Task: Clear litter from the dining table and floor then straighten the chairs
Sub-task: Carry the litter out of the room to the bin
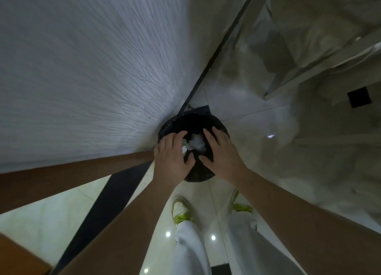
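A round black bin (198, 172) lined with a dark bag stands on the floor against the wall. Crumpled white paper litter (196, 143) lies inside it. My left hand (174, 157) hovers over the bin's left rim, fingers spread, with a scrap of white paper showing under its fingertips. My right hand (221, 151) is over the bin's right side, palm down, fingers apart, holding nothing. Whether the left hand still touches the scrap I cannot tell.
A white textured wall (82, 68) fills the left. A dark baseboard strip (216, 50) runs along its foot. Glossy pale floor tiles (268, 151) stretch to the right. A brown wooden edge (31, 184) crosses at the left. My feet in white shoes with green laces (182, 212) stand just behind the bin.
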Demonstrator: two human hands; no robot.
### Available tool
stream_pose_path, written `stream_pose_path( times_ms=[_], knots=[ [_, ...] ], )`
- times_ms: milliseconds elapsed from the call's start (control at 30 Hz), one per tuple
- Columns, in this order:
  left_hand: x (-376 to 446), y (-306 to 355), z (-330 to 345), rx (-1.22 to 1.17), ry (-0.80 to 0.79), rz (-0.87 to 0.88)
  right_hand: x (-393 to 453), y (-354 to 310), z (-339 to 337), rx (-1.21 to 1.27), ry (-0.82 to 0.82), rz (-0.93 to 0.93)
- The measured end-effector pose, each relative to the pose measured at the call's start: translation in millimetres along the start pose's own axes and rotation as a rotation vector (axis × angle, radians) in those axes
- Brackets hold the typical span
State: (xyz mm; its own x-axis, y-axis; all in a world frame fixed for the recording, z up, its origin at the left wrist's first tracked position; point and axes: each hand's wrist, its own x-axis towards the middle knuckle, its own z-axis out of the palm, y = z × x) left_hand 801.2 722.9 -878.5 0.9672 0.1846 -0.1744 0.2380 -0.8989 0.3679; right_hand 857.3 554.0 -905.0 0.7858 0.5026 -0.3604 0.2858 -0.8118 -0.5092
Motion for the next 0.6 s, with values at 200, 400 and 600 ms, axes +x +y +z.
stream_pose_path(
  times_ms=[200,400,600],
  knots=[
    [-14,7,-9,0.231,-0.050,0.114,-26,1,-22,-0.208,0.046,-0.051],
    [-38,33,-58,0.384,-0.059,0.215,-63,-15,-69,-0.294,0.029,-0.042],
    [-66,81,-140,0.378,-0.094,0.148,-114,-57,-144,-0.325,0.016,-0.053]
  ],
)
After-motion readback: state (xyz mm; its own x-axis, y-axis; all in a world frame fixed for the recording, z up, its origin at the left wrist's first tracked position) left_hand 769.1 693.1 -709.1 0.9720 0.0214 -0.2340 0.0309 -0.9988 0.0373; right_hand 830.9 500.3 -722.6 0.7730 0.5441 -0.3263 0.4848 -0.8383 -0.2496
